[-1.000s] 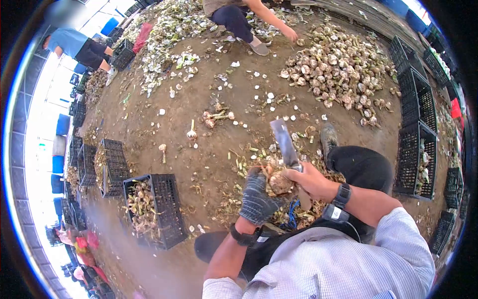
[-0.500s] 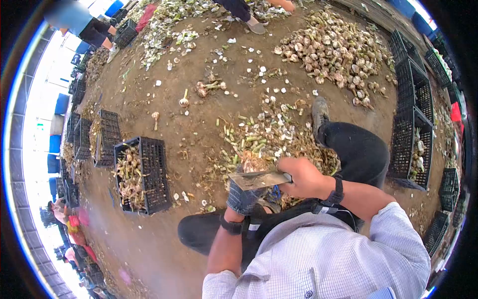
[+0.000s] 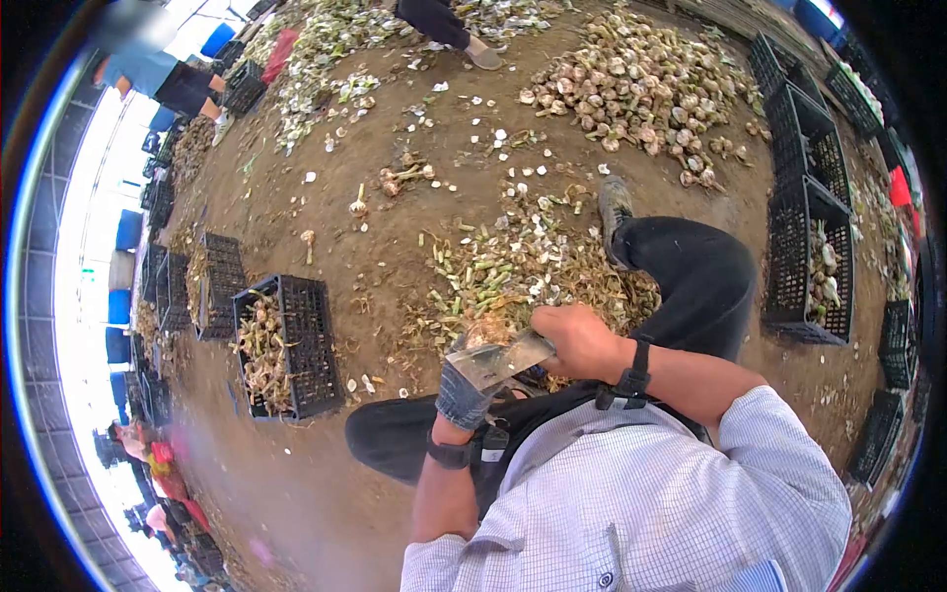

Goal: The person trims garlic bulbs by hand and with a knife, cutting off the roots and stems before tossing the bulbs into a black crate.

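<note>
Steel flashed where the cleaver [image 3: 501,361], upright a second earlier, had swung down flat across the garlic bulb [image 3: 485,331]. The right hand [image 3: 582,341] stayed wrapped around its handle, while the gloved left hand [image 3: 464,390] gripped the bulb above the pile of cut stalks [image 3: 513,271]. Judging by that, a trimming cut was under way.

A grey knit glove [image 3: 460,393], a pale checked shirt [image 3: 641,493], black crates [image 3: 296,345], brown dirt floor [image 3: 395,237].
</note>
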A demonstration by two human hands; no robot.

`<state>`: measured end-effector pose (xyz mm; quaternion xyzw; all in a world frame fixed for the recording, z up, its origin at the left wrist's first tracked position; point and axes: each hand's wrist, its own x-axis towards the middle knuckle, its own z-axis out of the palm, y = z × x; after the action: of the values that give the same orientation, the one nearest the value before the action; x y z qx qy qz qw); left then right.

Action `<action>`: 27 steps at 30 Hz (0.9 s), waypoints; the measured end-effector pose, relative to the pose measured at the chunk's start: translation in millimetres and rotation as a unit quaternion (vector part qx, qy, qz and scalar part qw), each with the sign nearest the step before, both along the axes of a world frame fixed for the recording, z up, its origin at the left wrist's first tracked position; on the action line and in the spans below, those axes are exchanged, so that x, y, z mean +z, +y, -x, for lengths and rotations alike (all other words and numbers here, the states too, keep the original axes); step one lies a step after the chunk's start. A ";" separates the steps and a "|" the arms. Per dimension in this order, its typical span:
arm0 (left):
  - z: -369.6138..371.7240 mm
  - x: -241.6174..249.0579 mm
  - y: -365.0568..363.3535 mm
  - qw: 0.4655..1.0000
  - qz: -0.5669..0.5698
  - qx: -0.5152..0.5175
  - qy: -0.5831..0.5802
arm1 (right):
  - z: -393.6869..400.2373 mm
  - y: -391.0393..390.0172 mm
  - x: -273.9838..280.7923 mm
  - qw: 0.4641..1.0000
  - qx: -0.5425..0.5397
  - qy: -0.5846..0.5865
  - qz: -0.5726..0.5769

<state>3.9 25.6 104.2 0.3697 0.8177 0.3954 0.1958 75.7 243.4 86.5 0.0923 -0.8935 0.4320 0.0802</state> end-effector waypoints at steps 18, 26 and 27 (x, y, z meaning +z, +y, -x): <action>-3.8 -18.5 12.3 0.971 -0.119 0.081 -0.189 | 1.6 1.8 16.4 0.902 -0.063 -0.299 0.305; -8.1 -48.9 -1.1 0.920 -0.191 0.108 -0.323 | 3.0 -11.5 -6.3 0.885 -0.073 -0.286 0.360; -7.9 -44.6 -2.9 0.875 -0.221 0.146 -0.406 | 3.1 -7.2 42.5 0.869 -0.091 -0.366 0.320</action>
<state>11.8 22.8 59.6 0.0867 0.6025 0.7051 0.3637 72.6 236.2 129.0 -0.1852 -0.6761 0.6877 -0.1888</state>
